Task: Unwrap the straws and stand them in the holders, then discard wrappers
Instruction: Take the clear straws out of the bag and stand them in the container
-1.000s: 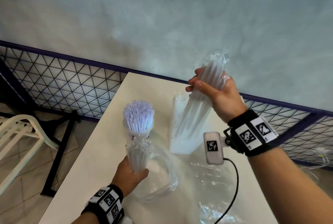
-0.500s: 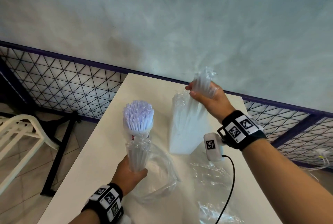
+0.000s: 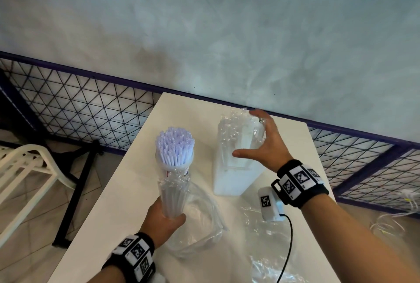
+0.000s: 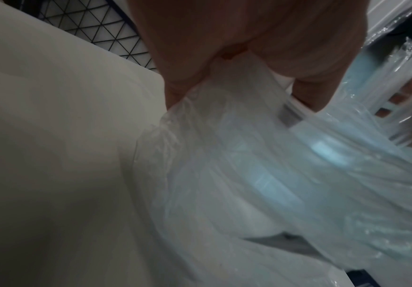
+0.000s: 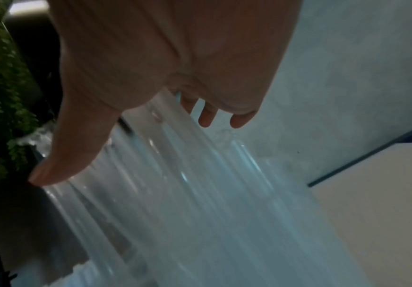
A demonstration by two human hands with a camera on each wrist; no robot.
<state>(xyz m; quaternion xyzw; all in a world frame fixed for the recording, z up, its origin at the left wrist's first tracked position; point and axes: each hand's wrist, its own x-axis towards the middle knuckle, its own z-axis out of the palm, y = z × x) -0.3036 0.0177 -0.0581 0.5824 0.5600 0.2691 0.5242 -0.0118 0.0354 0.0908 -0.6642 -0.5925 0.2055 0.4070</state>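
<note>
My left hand (image 3: 166, 216) grips an upright bundle of clear wrapped straws (image 3: 173, 194) by its lower end, just in front of a round cup holder (image 3: 175, 166) packed with white straws (image 3: 175, 146). To the right stands a clear rectangular holder (image 3: 231, 180) with clear wrapped straws (image 3: 236, 128) upright in it. My right hand (image 3: 261, 146) hovers at their tops with fingers spread and holds nothing. In the right wrist view, the right hand (image 5: 163, 68) is spread over the clear straws (image 5: 175, 194). In the left wrist view, the left hand (image 4: 224, 48) closes round the crinkled plastic (image 4: 249, 155).
Loose clear wrappers (image 3: 204, 226) lie on the white table (image 3: 127, 191) in front of the holders, more at the near right (image 3: 263, 241). A black cable (image 3: 289, 237) hangs from my right wrist. A wire fence (image 3: 79, 110) and a white chair (image 3: 22, 169) stand to the left.
My right hand lowered its bundle of clear straws into the rectangular holder and let go, fingers now spread. The left hand and its bundle stayed put.
</note>
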